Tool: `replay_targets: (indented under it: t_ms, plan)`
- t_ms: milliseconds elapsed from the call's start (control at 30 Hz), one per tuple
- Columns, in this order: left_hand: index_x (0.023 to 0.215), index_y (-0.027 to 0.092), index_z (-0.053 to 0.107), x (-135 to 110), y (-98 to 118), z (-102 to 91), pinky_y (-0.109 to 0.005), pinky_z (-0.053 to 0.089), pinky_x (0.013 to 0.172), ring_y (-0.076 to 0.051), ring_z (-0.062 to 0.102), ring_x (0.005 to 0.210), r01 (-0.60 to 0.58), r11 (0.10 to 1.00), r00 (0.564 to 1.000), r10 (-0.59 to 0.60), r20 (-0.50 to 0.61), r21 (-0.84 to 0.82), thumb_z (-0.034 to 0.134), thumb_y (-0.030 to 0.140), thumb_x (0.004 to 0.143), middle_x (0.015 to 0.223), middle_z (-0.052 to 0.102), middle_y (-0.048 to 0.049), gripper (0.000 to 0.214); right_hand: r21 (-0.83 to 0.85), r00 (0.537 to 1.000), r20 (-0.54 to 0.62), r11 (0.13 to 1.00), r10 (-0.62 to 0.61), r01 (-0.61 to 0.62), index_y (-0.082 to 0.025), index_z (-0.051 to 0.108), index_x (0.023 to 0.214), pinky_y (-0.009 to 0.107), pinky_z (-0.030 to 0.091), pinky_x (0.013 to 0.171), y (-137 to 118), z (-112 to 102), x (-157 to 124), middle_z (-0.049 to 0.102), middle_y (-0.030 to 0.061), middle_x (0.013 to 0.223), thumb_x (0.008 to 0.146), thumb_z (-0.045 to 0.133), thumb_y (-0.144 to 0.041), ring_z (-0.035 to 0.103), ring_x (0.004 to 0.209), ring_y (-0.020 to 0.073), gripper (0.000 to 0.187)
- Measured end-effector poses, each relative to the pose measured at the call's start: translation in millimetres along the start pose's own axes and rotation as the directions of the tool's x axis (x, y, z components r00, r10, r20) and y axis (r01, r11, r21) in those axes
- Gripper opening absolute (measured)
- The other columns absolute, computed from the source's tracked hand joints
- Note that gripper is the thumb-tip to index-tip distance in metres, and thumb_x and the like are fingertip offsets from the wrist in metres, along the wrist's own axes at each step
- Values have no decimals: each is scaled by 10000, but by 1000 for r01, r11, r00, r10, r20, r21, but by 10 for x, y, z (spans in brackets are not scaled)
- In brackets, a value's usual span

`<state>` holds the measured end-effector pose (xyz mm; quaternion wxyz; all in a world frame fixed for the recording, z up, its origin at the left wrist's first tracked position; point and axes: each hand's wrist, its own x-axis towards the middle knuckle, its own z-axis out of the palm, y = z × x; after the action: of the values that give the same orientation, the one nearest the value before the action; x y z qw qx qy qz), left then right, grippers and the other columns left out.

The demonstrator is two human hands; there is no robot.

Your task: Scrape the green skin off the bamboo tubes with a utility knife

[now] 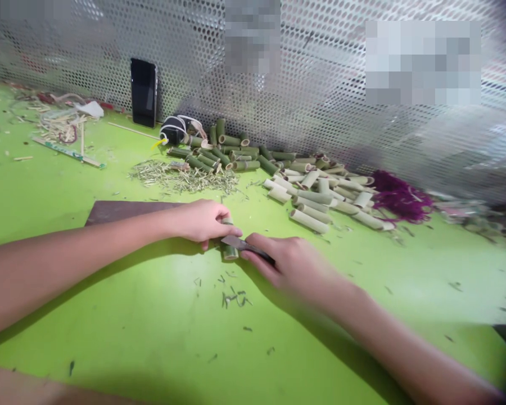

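My left hand (pixel 204 221) is closed around a short green bamboo tube (pixel 230 253), whose open end points towards me. In my right hand (pixel 289 260) is a dark-handled knife (pixel 235 242), its blade lying against the tube just below my left thumb. Part of the tube is hidden under my fingers and the blade. Behind my left forearm lies a flat brown board (pixel 126 210), partly covered by that arm. Small green shavings (pixel 236 298) are scattered on the green tabletop (pixel 152 326) in front of my hands.
Green bamboo tubes (pixel 240 154) and paler scraped tubes (pixel 312 219) are heaped at the back, beside a pile of shavings (pixel 181 178). A phone (pixel 144 93) leans on the perforated metal wall (pixel 320 101). Purple fibres (pixel 400 197) lie right; thin sticks (pixel 61 126) lie left.
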<state>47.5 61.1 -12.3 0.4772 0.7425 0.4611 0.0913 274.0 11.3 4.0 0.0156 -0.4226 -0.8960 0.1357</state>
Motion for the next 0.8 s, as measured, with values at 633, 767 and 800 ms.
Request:
replay_targets:
  t_ms: [633,767,800]
  plan:
    - [902,216,583,-23,-29,-9,-273,469,546,-122,633,489,7,1000,1000,-7,-26,4,712,606,880,745,689,32,412,57,996,14,995,-89,88,-187,685,981,273,355,512,203,-16,-46,690,26,670,1066,399,-465,552,505,138,409]
    - [875,215,583,-7,-34,6,-276,457,549,-124,631,466,2,1000,999,-1,-38,12,709,615,876,696,678,42,419,-65,999,-36,997,-32,30,-195,691,995,271,364,510,150,37,12,717,24,687,1063,416,-428,577,495,143,366]
    - [874,215,586,-5,-30,13,-277,454,551,-126,633,464,6,1000,999,-6,-48,17,708,615,877,684,676,44,418,-74,999,-34,997,-35,32,-200,692,1000,270,367,512,128,39,23,722,20,693,1065,419,-420,583,496,142,357]
